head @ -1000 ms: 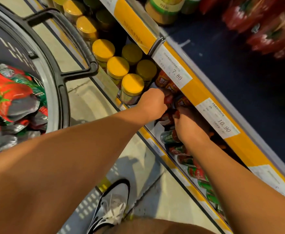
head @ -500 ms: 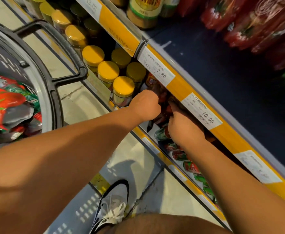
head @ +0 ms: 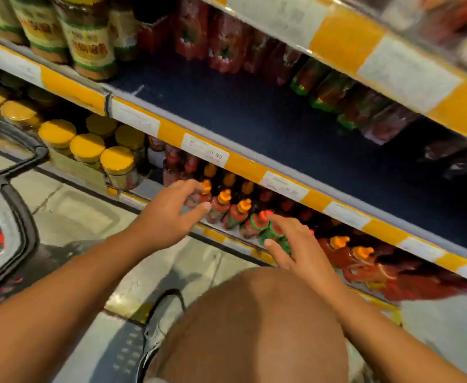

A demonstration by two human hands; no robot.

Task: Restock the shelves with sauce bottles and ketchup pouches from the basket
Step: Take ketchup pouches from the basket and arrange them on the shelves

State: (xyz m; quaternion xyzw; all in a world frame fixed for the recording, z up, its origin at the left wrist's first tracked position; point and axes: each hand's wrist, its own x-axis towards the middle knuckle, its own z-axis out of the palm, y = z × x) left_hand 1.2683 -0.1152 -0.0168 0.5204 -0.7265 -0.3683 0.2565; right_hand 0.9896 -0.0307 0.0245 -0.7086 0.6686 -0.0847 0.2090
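Your left hand [head: 168,217] hovers spread and empty, your right hand [head: 295,244] fingers the green-ringed red sauce bottles [head: 260,225] at the bottom shelf's front edge; red pouches remain in the grey basket [head: 13,217].

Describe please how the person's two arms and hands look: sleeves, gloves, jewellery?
Both forearms are bare up to the frame edge, with no sleeve in view. The left hand and right hand wear no gloves; no ring, watch or bracelet is visible, though the picture is blurred.

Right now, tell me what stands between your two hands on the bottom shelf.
Head view: between left hand and right hand stand orange-capped sauce bottles at the shelf front.
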